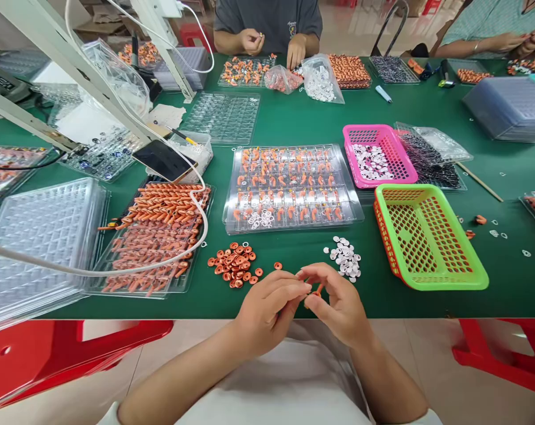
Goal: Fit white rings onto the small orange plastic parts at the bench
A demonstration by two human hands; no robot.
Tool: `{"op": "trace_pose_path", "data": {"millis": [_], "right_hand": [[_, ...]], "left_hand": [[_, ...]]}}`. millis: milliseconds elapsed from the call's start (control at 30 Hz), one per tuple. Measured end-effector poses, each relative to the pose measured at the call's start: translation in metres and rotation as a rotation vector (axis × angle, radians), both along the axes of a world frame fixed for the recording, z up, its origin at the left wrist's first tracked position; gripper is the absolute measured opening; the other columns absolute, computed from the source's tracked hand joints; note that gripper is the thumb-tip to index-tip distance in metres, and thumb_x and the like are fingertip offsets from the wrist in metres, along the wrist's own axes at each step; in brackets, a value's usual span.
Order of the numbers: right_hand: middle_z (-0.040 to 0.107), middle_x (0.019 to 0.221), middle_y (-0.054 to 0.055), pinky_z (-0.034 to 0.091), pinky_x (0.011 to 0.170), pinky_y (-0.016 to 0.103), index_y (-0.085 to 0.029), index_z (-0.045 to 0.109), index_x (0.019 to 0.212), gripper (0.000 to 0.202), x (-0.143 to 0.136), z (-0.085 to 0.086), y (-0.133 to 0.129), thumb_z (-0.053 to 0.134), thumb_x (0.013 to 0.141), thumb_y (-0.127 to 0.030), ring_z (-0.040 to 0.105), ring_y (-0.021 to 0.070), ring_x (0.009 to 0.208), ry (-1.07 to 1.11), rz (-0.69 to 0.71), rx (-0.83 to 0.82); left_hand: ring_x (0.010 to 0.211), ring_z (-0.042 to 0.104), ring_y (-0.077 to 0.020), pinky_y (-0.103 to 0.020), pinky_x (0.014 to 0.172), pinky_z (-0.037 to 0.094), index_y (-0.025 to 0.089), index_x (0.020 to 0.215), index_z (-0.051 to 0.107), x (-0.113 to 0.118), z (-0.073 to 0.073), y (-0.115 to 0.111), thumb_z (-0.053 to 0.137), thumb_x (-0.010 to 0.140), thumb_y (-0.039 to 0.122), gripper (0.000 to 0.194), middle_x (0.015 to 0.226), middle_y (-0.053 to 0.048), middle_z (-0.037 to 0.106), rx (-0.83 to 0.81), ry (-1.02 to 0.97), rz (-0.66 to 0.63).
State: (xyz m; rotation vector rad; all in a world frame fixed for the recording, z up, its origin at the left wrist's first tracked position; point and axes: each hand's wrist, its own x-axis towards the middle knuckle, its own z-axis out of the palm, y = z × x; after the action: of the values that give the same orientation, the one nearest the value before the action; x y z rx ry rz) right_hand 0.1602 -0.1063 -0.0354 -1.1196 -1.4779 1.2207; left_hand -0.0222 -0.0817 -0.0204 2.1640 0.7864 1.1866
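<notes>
Close to the table's front edge, my left hand (271, 304) and my right hand (338, 304) meet fingertip to fingertip. Between them is a small orange plastic part (317, 290), pinched by the right thumb and fingers. The left fingers press together against it, and what they grip is mostly hidden. A pile of orange cup-shaped discs (234, 264) lies just beyond my left hand. White round pieces (346, 258) are heaped beyond my right hand. Straight ahead, a clear tray (294, 221) holds rows of curved orange parts and a few white rings.
A green basket (480, 274) and a pink basket (411, 174) stand at right. Left are a tray of orange sticks (161, 248), stacked clear trays (46, 230), a phone (165, 160) and a white cable (117, 273) crossing low. Two people work across the table.
</notes>
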Motion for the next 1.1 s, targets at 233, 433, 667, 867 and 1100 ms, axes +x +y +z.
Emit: {"op": "trace_pose_path", "data": {"millis": [233,433,667,867,1100], "right_hand": [[0.062,0.088,0.002,0.050,0.073,0.029,-0.023,0.062,0.097,0.007,-0.008,-0.001,-0.001,0.060,0.091,-0.019,0.059,0.0151,0.079,-0.047,-0.078,0.077],[0.062,0.090,0.003,0.051,0.069,0.028,-0.022,0.059,0.093,0.015,-0.020,-0.006,-0.005,0.057,0.087,-0.008,0.061,0.0162,0.083,-0.068,-0.261,0.197],[0.059,0.085,0.002,0.048,0.063,0.027,-0.023,0.057,0.092,0.015,-0.026,-0.010,-0.009,0.054,0.089,-0.008,0.057,0.0143,0.074,-0.086,-0.331,0.223],[0.057,0.084,0.001,0.046,0.066,0.027,-0.024,0.057,0.098,0.018,-0.007,-0.006,-0.004,0.054,0.090,-0.008,0.056,0.0150,0.077,-0.079,-0.112,0.249],[0.061,0.088,0.002,0.049,0.076,0.031,-0.025,0.057,0.100,0.017,0.006,-0.006,-0.001,0.057,0.091,-0.011,0.058,0.0159,0.081,-0.033,0.095,0.224]], "left_hand": [[0.080,0.066,-0.0162,-0.030,0.072,0.057,0.017,0.115,0.062,0.003,-0.002,-0.001,0.064,0.082,-0.002,0.038,0.088,-0.006,0.075,0.099,0.017,0.127],[0.080,0.067,-0.0157,-0.030,0.073,0.058,0.018,0.110,0.062,0.009,-0.007,-0.003,0.066,0.080,-0.003,0.037,0.090,-0.005,0.076,0.075,-0.044,0.197],[0.085,0.068,-0.0164,-0.030,0.079,0.056,0.020,0.107,0.066,0.012,-0.006,-0.007,0.063,0.083,-0.002,0.033,0.092,-0.005,0.076,-0.067,-0.095,0.187],[0.083,0.066,-0.0152,-0.032,0.090,0.049,0.020,0.095,0.070,-0.001,-0.009,-0.001,0.068,0.086,0.012,0.013,0.088,-0.003,0.074,-0.616,-0.236,0.039],[0.080,0.060,-0.0136,-0.027,0.078,0.049,0.017,0.089,0.072,-0.011,0.002,0.013,0.078,0.078,0.021,0.013,0.084,-0.002,0.066,-1.062,-0.283,-0.277]]}}
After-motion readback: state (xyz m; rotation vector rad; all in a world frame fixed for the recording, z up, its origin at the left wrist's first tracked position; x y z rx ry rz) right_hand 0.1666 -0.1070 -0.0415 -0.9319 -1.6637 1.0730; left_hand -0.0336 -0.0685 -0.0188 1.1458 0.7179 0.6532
